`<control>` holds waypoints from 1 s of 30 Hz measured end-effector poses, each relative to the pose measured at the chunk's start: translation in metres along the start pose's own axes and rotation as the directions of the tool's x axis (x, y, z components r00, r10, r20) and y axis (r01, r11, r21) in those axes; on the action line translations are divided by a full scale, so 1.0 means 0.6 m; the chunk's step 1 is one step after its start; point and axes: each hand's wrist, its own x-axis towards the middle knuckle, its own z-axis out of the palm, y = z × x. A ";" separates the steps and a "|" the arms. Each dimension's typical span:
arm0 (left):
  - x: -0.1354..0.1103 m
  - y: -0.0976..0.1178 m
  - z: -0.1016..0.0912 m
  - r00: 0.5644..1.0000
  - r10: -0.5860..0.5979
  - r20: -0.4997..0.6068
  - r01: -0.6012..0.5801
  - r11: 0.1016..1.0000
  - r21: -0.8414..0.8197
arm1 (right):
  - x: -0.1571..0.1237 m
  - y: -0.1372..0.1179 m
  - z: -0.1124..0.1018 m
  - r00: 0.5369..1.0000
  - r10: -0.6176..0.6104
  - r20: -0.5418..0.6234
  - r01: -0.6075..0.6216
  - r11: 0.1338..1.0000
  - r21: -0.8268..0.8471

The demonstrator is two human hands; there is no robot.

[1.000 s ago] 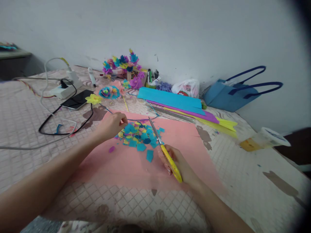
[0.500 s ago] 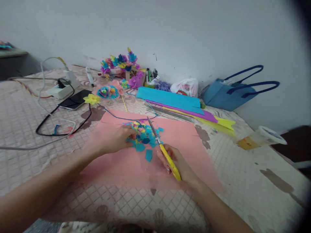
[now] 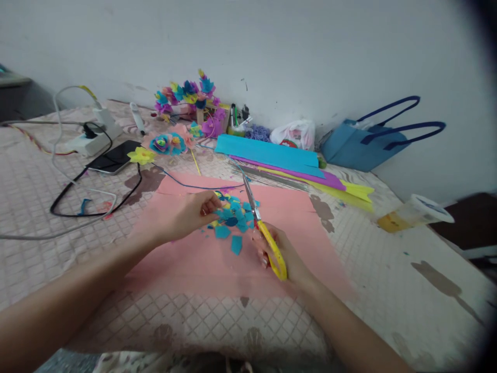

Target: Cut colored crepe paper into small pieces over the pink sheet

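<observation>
My right hand (image 3: pixel 277 248) is closed around the yellow handles of a pair of scissors (image 3: pixel 254 207). The blades look closed and point away from me over the right side of a heap of paper scraps (image 3: pixel 233 213), mostly blue with some yellow and pink. My left hand (image 3: pixel 198 212) is at the left edge of this heap, fingers curled in; whatever they may hold is hidden. Beneath both hands lies a sheet of pink paper (image 3: pixel 186 269). A larger blue scrap (image 3: pixel 236 244) rests on it, just left of my right hand.
Folded blue paper (image 3: pixel 267 154), purple and yellow sheets and thin wires lie behind the pink sheet. Paper flowers (image 3: pixel 166 143), a phone (image 3: pixel 114 157), cables and a power strip (image 3: pixel 93 140) are at the left. At the right stand a plastic cup (image 3: pixel 413 213) and blue bag (image 3: pixel 357 145).
The scissors have swung slightly, their tip moving right. My left hand has shifted a little up and right along the scraps, its fingers lifting somewhat. The view has tilted slightly.
</observation>
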 end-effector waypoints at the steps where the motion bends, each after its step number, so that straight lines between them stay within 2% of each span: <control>1: 0.000 0.001 0.005 1.000 -0.015 0.020 0.017 0.994 -0.112 | 0.001 -0.001 0.001 1.000 -0.005 -0.006 0.005 1.000 0.016; 3: -0.002 0.003 0.016 0.991 -0.043 0.129 0.080 0.951 -0.299 | 0.002 -0.002 0.005 0.999 0.000 -0.038 0.001 1.000 0.030; 5: -0.005 0.007 0.025 0.968 -0.058 0.243 0.156 0.901 -0.404 | 0.003 -0.002 0.009 0.997 0.000 -0.077 0.002 0.999 0.035; 9: -0.014 0.022 0.039 0.928 -0.085 0.363 0.249 0.868 -0.431 | 0.005 0.002 0.017 0.996 -0.030 -0.089 0.036 0.997 0.071; 17: -0.021 0.034 0.053 0.892 -0.103 0.439 0.306 0.854 -0.421 | 0.010 0.010 0.028 0.997 -0.015 -0.076 0.020 0.998 0.062; 23: -0.019 0.037 0.049 0.919 -0.148 0.367 0.301 0.863 -0.406 | 0.013 0.018 0.021 0.996 -0.011 -0.084 0.023 0.989 0.144; 30: -0.019 0.020 0.056 0.912 -0.060 0.406 0.254 0.860 -0.443 | 0.015 0.015 0.017 0.994 -0.001 -0.106 0.017 0.988 0.155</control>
